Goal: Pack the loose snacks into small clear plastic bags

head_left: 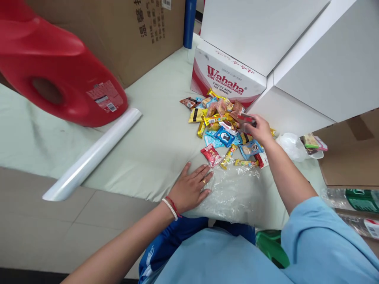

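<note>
My left hand (191,187) lies flat with its fingers spread, on the cloth-covered table at the edge of a clear plastic bag (233,193). Over the right side of a pile of wrapped snacks (216,114), my right hand (257,128) pinches a small snack packet (246,118) in dark and red wrapping, blurred by motion. Near my left fingertips is a red snack packet (211,154). A blue packet (224,136) and a yellow stick-shaped packet (228,157) lie at the pile's front, beside the bag.
Behind the pile stands a Wahaba-style printed water carton (227,77) against white boxes (257,31). At left are a red jug (68,67) and a white roll (94,154). A small white bag (291,146) and plastic bottles (358,199) are at right.
</note>
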A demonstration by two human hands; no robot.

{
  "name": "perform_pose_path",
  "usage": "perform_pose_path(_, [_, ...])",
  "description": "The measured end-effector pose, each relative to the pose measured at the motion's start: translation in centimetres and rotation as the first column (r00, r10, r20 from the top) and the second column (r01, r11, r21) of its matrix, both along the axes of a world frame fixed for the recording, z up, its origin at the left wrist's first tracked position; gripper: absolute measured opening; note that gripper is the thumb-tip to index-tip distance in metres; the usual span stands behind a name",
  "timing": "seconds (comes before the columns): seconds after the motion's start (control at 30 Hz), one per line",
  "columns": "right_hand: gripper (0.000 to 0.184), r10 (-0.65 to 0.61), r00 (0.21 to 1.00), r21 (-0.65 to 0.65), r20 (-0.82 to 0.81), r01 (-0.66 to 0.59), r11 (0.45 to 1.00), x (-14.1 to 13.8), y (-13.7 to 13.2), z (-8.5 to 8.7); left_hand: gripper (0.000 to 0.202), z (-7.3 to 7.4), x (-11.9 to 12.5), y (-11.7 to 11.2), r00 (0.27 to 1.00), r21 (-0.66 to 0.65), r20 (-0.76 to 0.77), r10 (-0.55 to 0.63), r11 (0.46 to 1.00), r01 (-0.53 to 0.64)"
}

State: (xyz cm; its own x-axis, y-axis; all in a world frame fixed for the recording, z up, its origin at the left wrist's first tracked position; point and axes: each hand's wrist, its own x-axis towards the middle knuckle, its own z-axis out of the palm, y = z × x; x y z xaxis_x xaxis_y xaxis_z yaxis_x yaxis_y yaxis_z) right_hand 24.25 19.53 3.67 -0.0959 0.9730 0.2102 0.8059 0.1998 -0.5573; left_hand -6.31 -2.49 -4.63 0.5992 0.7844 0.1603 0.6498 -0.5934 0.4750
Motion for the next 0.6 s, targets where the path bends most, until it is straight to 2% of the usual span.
perform_pose_path(0.07, [0.051,-0.07,0.954,-0.066,-0.291,0.053,0.996,1.1,-3.2,1.1,0.054,0.0,0.0,0.0,1.0,-0.014,0.009,-0.005,1.0,0.006])
perform_pose_path(0.13, [0.054,-0.13,0.84,-0.213,-0.526,0.018,0.977,1.6,-7.1,2.1,0.055,-0.1,0.1,0.1,1.0,-0.032,0.022,-0.002,0.999,0.003])
perform_pose_path(0.17, [0.054,-0.156,0.8,-0.282,-0.58,-0.017,0.959,1.6,-9.2,2.6,0.056,-0.2,0.2,0.1,0.999,-0.043,0.032,0.0,0.999,0.002])
perform_pose_path(0.2, [0.053,-0.167,0.79,-0.34,-0.589,-0.055,0.939,1.5,-11.3,2.9,0.056,-0.2,0.3,0.1,0.999,-0.054,0.045,0.001,0.999,0.001])
perform_pose_path(0.27, [0.046,-0.113,0.844,-0.421,-0.525,-0.142,0.896,1.1,-14.9,3.6,0.057,-0.4,0.4,0.0,0.997,-0.076,0.074,0.003,0.997,0.003])
perform_pose_path(0.33, [0.041,0.045,0.892,-0.513,-0.449,-0.299,0.804,0.5,-17.3,3.9,0.059,-0.4,0.5,0.0,0.995,-0.094,0.098,0.004,0.996,0.006])
perform_pose_path(0.37, [0.04,0.14,0.888,-0.562,-0.438,-0.393,0.728,0.1,-18.0,3.9,0.059,-0.4,0.5,-0.1,0.994,-0.099,0.108,0.006,0.995,0.005])
perform_pose_path(0.43, [0.04,0.313,0.838,-0.619,-0.447,-0.542,0.568,-0.7,-18.3,3.3,0.06,-0.4,0.5,-0.1,0.993,-0.105,0.12,0.011,0.995,0.002])
perform_pose_path(0.47, [0.041,0.384,0.816,-0.624,-0.432,-0.578,0.526,-1.0,-18.0,2.7,0.06,-0.4,0.5,-0.2,0.992,-0.104,0.122,0.013,0.995,-0.001])
perform_pose_path(0.5, [0.042,0.444,0.81,-0.612,-0.383,-0.582,0.534,-1.3,-17.6,2.1,0.06,-0.3,0.6,-0.2,0.993,-0.101,0.118,0.016,0.995,-0.004])
perform_pose_path(0.53, [0.044,0.489,0.822,-0.585,-0.293,-0.559,0.588,-1.6,-17.2,1.5,0.06,-0.3,0.6,-0.2,0.994,-0.098,0.107,0.018,0.995,-0.007])
perform_pose_path(0.6, [0.044,0.483,0.875,-0.453,-0.032,-0.444,0.773,-1.9,-16.6,0.6,0.06,-0.1,0.7,-0.2,0.997,-0.089,0.071,0.019,0.996,-0.013])
